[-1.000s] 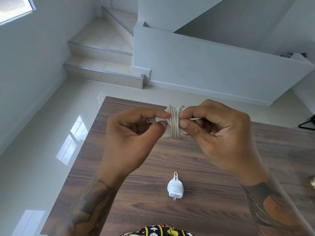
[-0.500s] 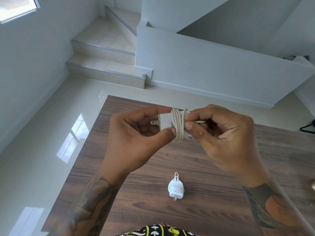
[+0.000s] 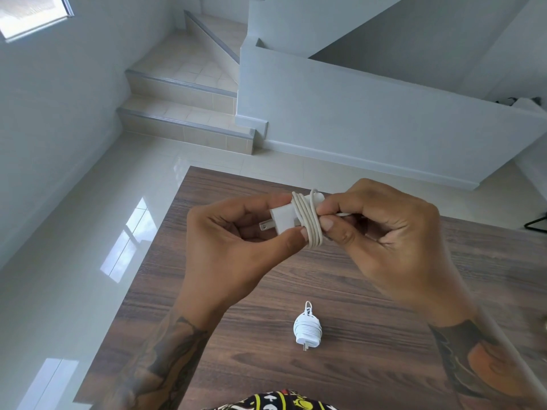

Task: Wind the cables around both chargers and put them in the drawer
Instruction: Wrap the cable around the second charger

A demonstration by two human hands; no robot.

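The left hand (image 3: 236, 244) is pinching the white charger (image 3: 285, 218) above the table (image 3: 370, 306), while the right hand (image 3: 381, 232) is gripping its wound cable (image 3: 309, 221). A second charger (image 3: 307, 329), already wrapped, is lying on the table nearer the person

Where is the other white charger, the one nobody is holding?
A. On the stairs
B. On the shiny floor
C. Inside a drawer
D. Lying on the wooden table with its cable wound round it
D. The wound charger lies on the wooden table, nearer the person than the two hands, with its prongs pointing toward the camera.
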